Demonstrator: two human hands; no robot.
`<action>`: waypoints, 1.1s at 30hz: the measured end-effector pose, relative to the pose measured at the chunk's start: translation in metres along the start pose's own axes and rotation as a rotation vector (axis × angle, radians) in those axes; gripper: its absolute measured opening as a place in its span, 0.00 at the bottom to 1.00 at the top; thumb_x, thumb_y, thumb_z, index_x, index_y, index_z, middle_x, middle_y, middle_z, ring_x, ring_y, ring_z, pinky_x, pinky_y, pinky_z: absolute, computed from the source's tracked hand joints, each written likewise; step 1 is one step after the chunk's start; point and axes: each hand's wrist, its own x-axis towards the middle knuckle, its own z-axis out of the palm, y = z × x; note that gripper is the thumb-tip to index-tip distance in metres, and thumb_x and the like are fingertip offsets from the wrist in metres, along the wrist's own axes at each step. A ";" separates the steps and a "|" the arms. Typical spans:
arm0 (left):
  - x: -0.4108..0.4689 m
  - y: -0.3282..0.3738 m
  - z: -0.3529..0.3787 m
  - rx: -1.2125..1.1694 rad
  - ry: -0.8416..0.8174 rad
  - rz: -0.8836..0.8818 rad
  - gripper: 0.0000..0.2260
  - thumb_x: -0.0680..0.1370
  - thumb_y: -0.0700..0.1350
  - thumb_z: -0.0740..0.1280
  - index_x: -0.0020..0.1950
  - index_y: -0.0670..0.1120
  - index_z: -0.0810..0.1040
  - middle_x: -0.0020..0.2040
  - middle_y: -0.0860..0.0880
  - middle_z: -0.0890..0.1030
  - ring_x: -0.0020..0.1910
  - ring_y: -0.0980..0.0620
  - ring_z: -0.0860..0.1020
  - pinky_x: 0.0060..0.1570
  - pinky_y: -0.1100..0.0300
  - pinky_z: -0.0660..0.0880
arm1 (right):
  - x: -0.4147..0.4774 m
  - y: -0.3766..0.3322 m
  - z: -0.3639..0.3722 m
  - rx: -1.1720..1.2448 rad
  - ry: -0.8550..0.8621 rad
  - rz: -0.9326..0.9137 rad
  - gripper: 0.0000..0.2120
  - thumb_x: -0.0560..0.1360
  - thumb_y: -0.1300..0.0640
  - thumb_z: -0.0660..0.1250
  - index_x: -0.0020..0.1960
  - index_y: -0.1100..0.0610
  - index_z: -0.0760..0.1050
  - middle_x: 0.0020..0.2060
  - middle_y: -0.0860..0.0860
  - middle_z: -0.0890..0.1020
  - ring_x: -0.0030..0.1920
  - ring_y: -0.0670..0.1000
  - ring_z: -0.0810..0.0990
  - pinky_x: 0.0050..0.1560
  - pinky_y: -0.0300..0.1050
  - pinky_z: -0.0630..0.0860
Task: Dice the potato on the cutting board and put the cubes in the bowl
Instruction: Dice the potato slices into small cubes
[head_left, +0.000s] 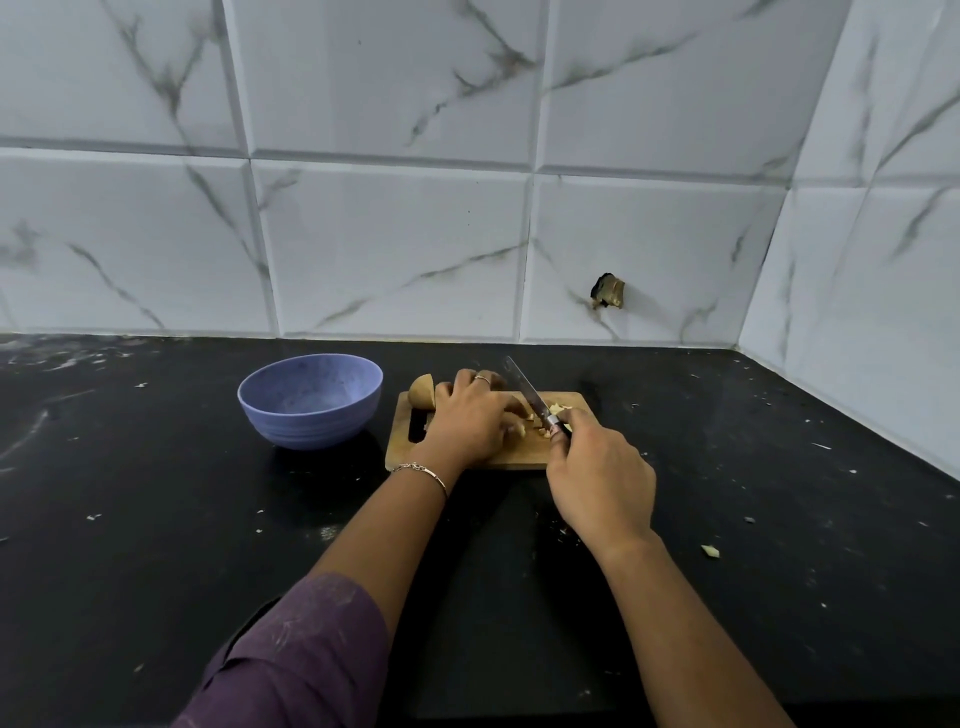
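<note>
Wooden cutting board (511, 459) lies on black counter (779, 467). Left hand (475, 423) is on the board, fingers curled over potato (422, 397), whose rounded end shows at the hand's 10 o'clock. Right hand (597, 478) grips the handle of the knife (524, 387); the blade points to 11 o'clock, just beside the left fingers. Cut pieces (563, 409) lie toward board's 1 o'clock corner. Purple bowl (311, 400) stands at board's 9 o'clock.
</note>
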 end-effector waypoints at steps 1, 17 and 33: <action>-0.001 0.002 0.000 0.014 -0.004 0.005 0.13 0.80 0.51 0.64 0.64 0.60 0.78 0.72 0.49 0.67 0.71 0.45 0.60 0.67 0.43 0.59 | 0.000 0.000 0.000 0.003 0.002 0.000 0.10 0.83 0.49 0.57 0.60 0.49 0.74 0.41 0.43 0.77 0.39 0.45 0.73 0.38 0.42 0.67; -0.038 0.022 -0.006 -0.044 0.108 -0.278 0.07 0.80 0.48 0.63 0.52 0.51 0.80 0.52 0.51 0.81 0.57 0.49 0.76 0.63 0.47 0.63 | -0.019 0.002 -0.001 0.138 -0.202 -0.052 0.21 0.84 0.55 0.58 0.76 0.49 0.67 0.55 0.49 0.81 0.55 0.51 0.80 0.49 0.46 0.76; -0.045 0.035 0.006 -0.180 0.159 -0.410 0.09 0.80 0.49 0.65 0.57 0.54 0.82 0.56 0.52 0.81 0.60 0.49 0.76 0.65 0.46 0.62 | -0.053 0.012 -0.006 0.067 -0.116 -0.128 0.24 0.85 0.53 0.56 0.79 0.45 0.57 0.45 0.46 0.75 0.41 0.44 0.75 0.38 0.37 0.71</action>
